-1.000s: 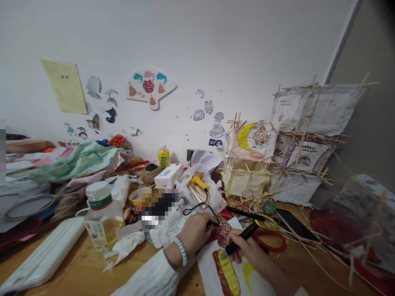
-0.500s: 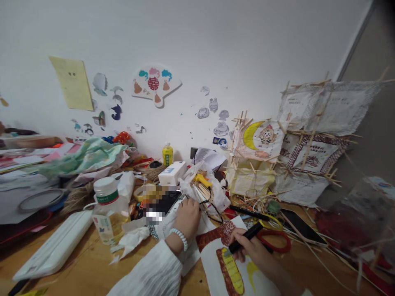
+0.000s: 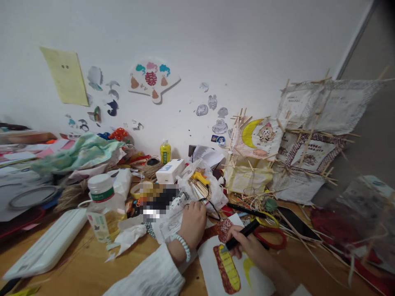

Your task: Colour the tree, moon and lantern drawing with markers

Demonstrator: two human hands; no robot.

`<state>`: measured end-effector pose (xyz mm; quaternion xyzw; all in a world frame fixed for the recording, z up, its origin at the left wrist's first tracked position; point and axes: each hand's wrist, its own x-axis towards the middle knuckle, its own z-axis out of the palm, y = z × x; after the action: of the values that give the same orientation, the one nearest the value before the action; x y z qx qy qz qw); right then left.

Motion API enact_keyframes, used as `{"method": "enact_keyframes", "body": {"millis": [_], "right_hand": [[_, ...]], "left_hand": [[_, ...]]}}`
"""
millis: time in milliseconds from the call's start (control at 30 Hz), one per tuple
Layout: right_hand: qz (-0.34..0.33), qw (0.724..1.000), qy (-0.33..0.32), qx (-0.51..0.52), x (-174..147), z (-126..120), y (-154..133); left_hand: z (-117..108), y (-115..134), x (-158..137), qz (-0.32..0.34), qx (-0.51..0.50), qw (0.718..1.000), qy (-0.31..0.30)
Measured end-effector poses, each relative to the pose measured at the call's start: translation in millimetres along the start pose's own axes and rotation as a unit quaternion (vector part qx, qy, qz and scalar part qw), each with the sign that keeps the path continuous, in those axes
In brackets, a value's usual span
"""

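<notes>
My right hand grips a black marker pen. The pen's tip rests on the yellow, brown-edged shape of a drawing on white paper. A brown band and a yellow crescent are also coloured on this sheet. My left hand, with a pale beaded bracelet on the wrist, lies palm down by the drawing's upper left edge. Its fingers point away from me, slightly bent, and seem to hold nothing. Under and beside it is another printed paper with a checked border.
Left of my hands stand a plastic jar and a long white case, with crumpled tissue between. Red-handled scissors and a phone lie to the right. Stick-framed paper panels rise behind, near a plastic bag.
My left hand has shifted right, closer to the drawing. My right hand keeps the marker on the yellow shape. The whole view has drifted slightly.
</notes>
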<state>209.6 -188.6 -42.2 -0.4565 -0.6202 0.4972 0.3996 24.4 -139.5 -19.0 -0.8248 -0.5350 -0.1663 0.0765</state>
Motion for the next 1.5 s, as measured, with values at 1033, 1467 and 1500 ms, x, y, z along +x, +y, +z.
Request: {"method": "enact_keyframes", "body": {"millis": [1033,1467,1500], "right_hand": [[-0.015,1.0,-0.012,0.008,5,-4,16],[-0.003,1.0,0.005,0.008,3,-1,16],[-0.003,1.0,0.004,0.008,3,-1,17]], "left_hand": [[6,8,-6,0.024,-0.278,0.952,-0.127],[10,6,-2,0.05,-0.248,0.956,-0.151],[11,5,-2,0.051,-0.249,0.955,-0.15]]}}
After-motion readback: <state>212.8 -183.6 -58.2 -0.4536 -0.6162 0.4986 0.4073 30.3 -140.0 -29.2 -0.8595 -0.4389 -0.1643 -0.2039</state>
